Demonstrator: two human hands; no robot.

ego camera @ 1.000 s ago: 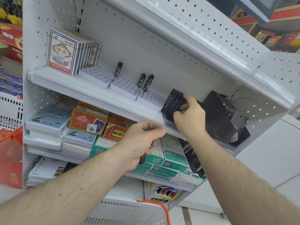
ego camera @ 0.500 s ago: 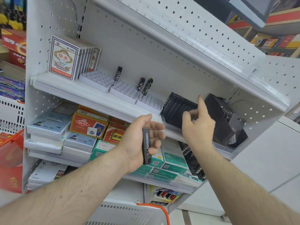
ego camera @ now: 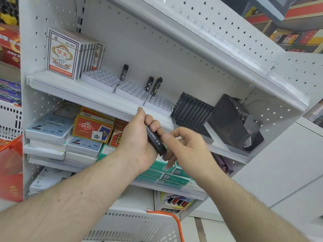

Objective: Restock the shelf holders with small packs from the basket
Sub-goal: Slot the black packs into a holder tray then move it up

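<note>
At frame centre the left hand (ego camera: 138, 137) keeps its fingers clamped on a small black pack (ego camera: 154, 139). The right hand (ego camera: 187, 149) has left the black holder (ego camera: 192, 112) at centre right and come back, fingers loosely apart, touching the pack's lower end; likely the next pack is being passed over for slotting.

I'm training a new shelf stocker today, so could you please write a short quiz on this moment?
1. True or false: the left hand grips a black pack.
2. How many packs stand in the three white trays?
3. Where is the black rack? A) left of the white trays B) right of them C) on the shelf below

Key: 1 true; 2 three; 3 B. The right hand reaches toward the pack; whether it touches is unclear.
</note>
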